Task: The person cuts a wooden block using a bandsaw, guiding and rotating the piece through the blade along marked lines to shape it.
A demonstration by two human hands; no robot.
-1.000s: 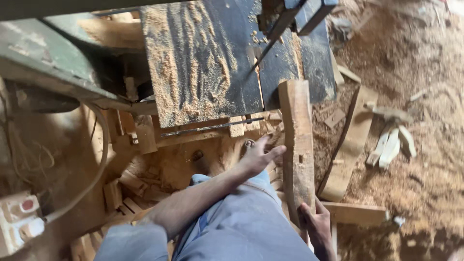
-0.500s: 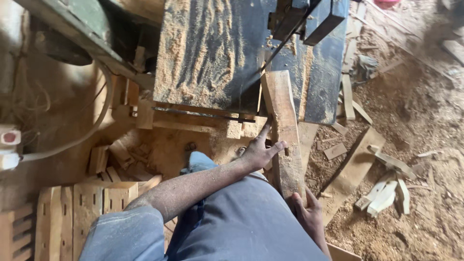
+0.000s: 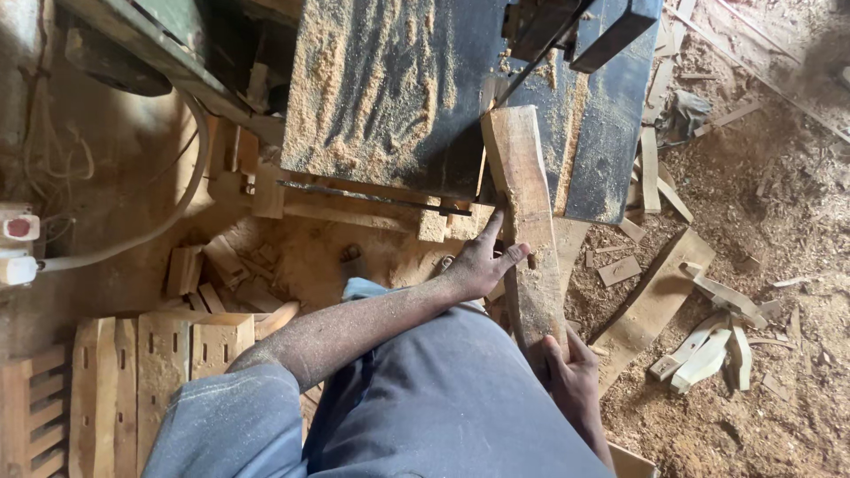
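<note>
Sawdust covers the workshop floor and the dark saw bench; on its near edge lies a long wooden board, now further onto the bench than a moment ago, its far end by the blade; the left hand presses its side, fingers spread; the right hand grips the near end.

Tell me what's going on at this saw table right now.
A person is feeding a long wooden plank along a dark, sawdust-covered saw table toward the thin blade. The left hand presses against the plank's side about midway, fingers spread, while the right hand grips its near end. The plank's far end lies on the table at the blade. Offcuts and sawdust litter the floor.
</note>
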